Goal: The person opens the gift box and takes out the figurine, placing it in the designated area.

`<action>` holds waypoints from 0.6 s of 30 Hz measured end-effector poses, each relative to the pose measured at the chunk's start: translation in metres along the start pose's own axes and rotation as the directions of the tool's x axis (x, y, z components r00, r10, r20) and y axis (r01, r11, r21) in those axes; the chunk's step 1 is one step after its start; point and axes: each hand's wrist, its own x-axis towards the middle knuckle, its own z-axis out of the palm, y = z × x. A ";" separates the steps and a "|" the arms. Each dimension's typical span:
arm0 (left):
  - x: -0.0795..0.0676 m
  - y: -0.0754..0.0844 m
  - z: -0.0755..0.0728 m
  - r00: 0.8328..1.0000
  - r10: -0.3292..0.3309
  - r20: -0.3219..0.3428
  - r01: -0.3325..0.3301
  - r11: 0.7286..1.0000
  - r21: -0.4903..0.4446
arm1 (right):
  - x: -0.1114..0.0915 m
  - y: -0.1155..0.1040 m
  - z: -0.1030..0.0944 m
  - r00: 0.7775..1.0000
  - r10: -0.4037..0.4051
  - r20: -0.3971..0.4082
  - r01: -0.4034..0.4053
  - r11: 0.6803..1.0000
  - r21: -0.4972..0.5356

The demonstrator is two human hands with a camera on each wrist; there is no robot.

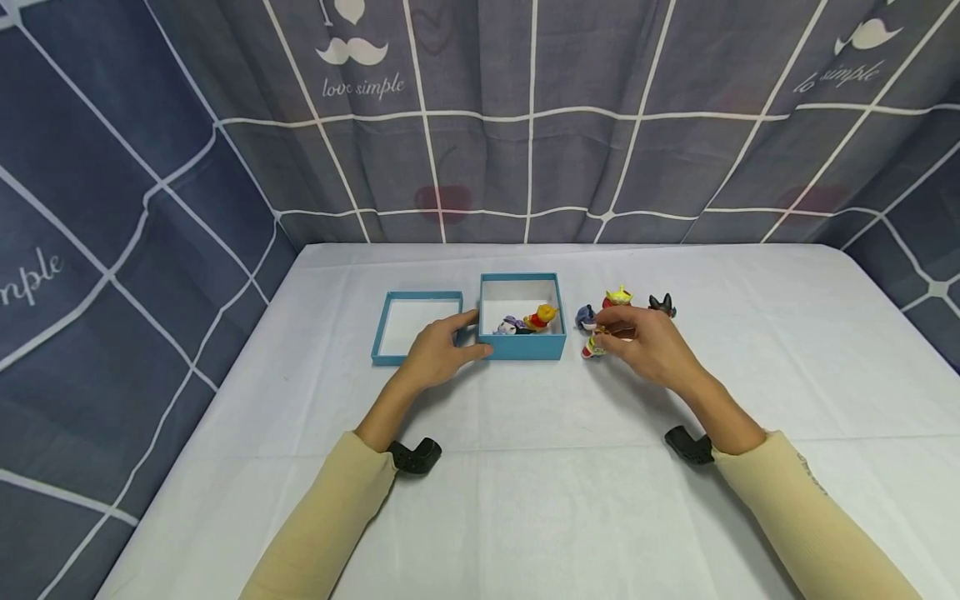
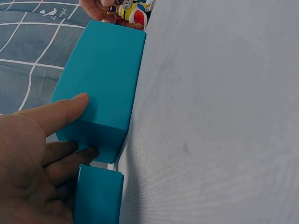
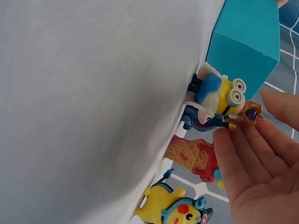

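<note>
My left hand (image 1: 437, 348) holds the left front corner of an open blue box (image 1: 525, 347). The thumb lies on the front face, fingers on the left side. Inside lie a yellow bear figurine (image 1: 542, 317) in red and a white-and-purple figurine (image 1: 510, 326). Around a crowned minion figurine (image 3: 223, 95) standing right of the box, my right hand (image 1: 651, 346) has its fingers extended. Its fingertips are at the golden crown, with the thumb apparently apart from it. Behind the minion stands a blue figurine (image 1: 585, 317), partly hidden.
Left of the box lies its blue-rimmed lid (image 1: 416, 325), inner side up. A waffle-cone figurine (image 3: 187, 153) and a yellow figurine with a dark hood (image 3: 163, 203) stand by my right hand. White cloth (image 1: 525, 500) covers the table; a grey checked curtain (image 1: 480, 167) hangs behind.
</note>
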 end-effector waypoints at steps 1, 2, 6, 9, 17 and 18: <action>0.000 0.000 0.000 1.000 -0.001 -0.001 0.001 1.000 -0.001 | 0.000 0.000 0.000 1.000 -0.006 -0.005 0.006 1.000 0.002; 0.000 0.000 0.000 1.000 -0.003 -0.002 0.003 1.000 -0.001 | 0.000 0.000 0.000 1.000 -0.011 -0.010 0.011 1.000 0.005; 0.000 0.001 0.000 1.000 -0.006 -0.002 0.006 1.000 -0.001 | -0.001 -0.001 0.000 0.999 -0.031 -0.036 0.032 0.999 0.010; 0.000 0.000 0.000 1.000 -0.007 -0.003 0.007 1.000 0.001 | -0.001 -0.001 0.000 0.998 -0.041 -0.055 0.042 0.999 0.015; 0.000 0.000 0.000 1.000 -0.004 -0.003 0.004 1.000 0.001 | -0.002 -0.007 -0.001 0.990 -0.088 -0.111 0.092 0.995 0.027; 0.000 0.000 0.000 1.000 -0.003 -0.003 0.003 1.000 0.001 | -0.001 -0.008 -0.001 0.989 -0.094 -0.116 0.098 0.995 0.026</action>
